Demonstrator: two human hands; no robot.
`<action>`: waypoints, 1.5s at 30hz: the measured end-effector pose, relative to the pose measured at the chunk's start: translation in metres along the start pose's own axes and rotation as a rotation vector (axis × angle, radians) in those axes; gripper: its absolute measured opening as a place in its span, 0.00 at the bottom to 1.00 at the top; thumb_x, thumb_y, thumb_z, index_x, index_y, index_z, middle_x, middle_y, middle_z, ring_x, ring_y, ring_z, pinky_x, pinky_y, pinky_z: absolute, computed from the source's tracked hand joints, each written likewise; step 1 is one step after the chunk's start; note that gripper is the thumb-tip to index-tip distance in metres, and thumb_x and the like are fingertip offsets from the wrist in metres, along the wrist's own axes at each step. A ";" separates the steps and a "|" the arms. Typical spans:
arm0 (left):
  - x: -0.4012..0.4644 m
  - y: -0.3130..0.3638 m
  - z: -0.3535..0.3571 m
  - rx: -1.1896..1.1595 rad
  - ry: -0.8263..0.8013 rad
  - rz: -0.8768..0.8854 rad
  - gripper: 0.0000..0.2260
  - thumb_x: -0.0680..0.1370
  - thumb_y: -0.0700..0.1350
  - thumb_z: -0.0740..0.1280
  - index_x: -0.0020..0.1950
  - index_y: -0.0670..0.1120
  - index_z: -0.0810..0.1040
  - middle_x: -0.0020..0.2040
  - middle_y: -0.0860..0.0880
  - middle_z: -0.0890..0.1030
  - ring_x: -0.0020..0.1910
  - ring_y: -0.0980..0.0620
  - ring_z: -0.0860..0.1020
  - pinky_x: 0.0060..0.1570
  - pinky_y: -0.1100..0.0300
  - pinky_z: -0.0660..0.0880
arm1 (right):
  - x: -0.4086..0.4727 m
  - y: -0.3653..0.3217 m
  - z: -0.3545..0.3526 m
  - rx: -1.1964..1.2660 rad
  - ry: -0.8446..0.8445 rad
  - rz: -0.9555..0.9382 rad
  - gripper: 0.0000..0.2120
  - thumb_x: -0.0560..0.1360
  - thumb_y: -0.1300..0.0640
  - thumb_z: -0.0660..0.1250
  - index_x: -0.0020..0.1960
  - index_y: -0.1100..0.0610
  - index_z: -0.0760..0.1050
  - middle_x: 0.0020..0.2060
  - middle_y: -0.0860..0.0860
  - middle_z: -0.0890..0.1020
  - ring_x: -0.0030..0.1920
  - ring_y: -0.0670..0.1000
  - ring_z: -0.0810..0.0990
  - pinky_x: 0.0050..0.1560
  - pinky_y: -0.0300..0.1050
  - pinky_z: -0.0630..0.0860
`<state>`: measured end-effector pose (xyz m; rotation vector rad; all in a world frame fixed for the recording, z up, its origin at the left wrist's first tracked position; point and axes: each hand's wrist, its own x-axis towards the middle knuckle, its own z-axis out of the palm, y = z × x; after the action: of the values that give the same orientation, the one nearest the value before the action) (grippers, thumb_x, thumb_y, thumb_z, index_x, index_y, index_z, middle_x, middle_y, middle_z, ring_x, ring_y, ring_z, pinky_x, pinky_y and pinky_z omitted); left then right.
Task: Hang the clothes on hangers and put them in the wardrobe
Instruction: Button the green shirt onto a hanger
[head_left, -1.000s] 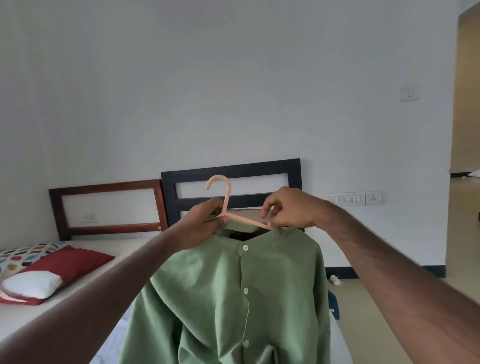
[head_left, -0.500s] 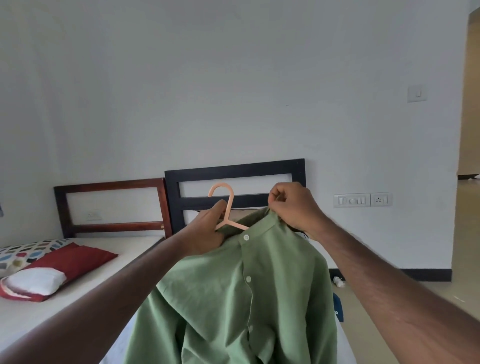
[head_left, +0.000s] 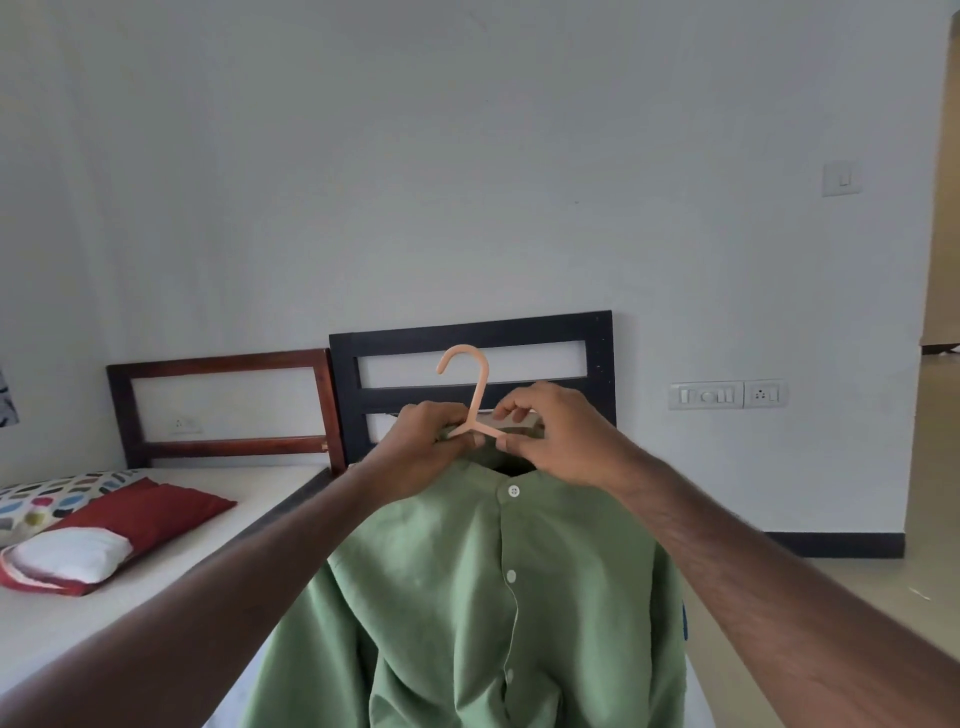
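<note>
Both hands are raised at chest height in the head view. Left hand grips the neck of the peach hanger together with the collar of the green shirt. Right hand pinches the collar fabric against the hanger's right arm. Hanger hook stands upright above the knuckles. Shirt hangs buttoned below both hands, in front of the black headboard, with the bed on the left. Wardrobe: not in view.

Assessment: the step in hand appears to be seating the collar on the hanger. To do it well, each shoulder seam should be drawn squarely over its hanger arm, the collar centred about the hook and the placket straight. One hand should keep the neck until the garment sits evenly, or the shirt may slide off one side.
</note>
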<state>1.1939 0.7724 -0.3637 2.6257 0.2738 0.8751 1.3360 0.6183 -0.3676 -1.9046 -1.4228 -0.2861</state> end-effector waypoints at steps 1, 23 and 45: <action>0.000 0.000 -0.001 -0.029 -0.009 0.001 0.06 0.76 0.49 0.73 0.42 0.48 0.82 0.37 0.48 0.79 0.36 0.54 0.72 0.39 0.55 0.68 | 0.003 -0.002 0.001 -0.022 -0.031 0.014 0.05 0.73 0.43 0.73 0.46 0.39 0.78 0.43 0.39 0.80 0.44 0.45 0.80 0.50 0.54 0.80; -0.022 -0.061 -0.021 -0.050 -0.049 -0.111 0.11 0.82 0.44 0.66 0.40 0.53 0.76 0.31 0.57 0.74 0.32 0.58 0.69 0.37 0.57 0.68 | -0.018 0.029 -0.009 0.092 0.167 0.062 0.08 0.77 0.57 0.70 0.40 0.48 0.77 0.35 0.43 0.81 0.32 0.46 0.76 0.38 0.46 0.75; 0.055 0.002 -0.090 0.140 0.281 0.026 0.08 0.79 0.47 0.69 0.41 0.48 0.78 0.30 0.51 0.72 0.32 0.52 0.69 0.34 0.58 0.65 | -0.005 0.024 -0.075 0.005 0.141 0.153 0.09 0.74 0.51 0.76 0.41 0.52 0.77 0.32 0.43 0.78 0.34 0.43 0.77 0.35 0.38 0.68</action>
<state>1.1821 0.8111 -0.2663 2.6322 0.3868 1.2786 1.3741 0.5619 -0.3274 -1.9371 -1.1778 -0.3356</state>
